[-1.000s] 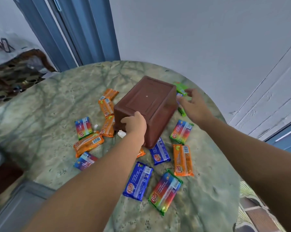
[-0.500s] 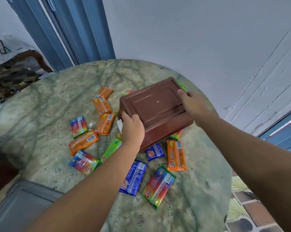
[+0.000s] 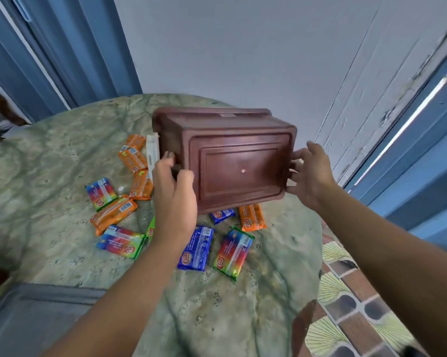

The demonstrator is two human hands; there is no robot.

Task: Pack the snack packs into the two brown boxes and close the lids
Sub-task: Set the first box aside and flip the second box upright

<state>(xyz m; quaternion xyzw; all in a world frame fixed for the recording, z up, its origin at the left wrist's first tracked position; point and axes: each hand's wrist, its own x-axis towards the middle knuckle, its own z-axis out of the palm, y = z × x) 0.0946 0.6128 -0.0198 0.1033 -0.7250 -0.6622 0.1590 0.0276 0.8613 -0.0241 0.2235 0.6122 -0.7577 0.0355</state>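
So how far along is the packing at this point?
Nothing looks packed: the snack packs lie loose on the table. In hand: the left hand and right hand hold one brown box above the table, its base facing the camera. Left: filling the boxes and closing lids; a second box isn't visible.

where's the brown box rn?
Head view, centre: the brown box is held up above the table, its base facing the camera, between the left hand and the right hand, over scattered snack packs.
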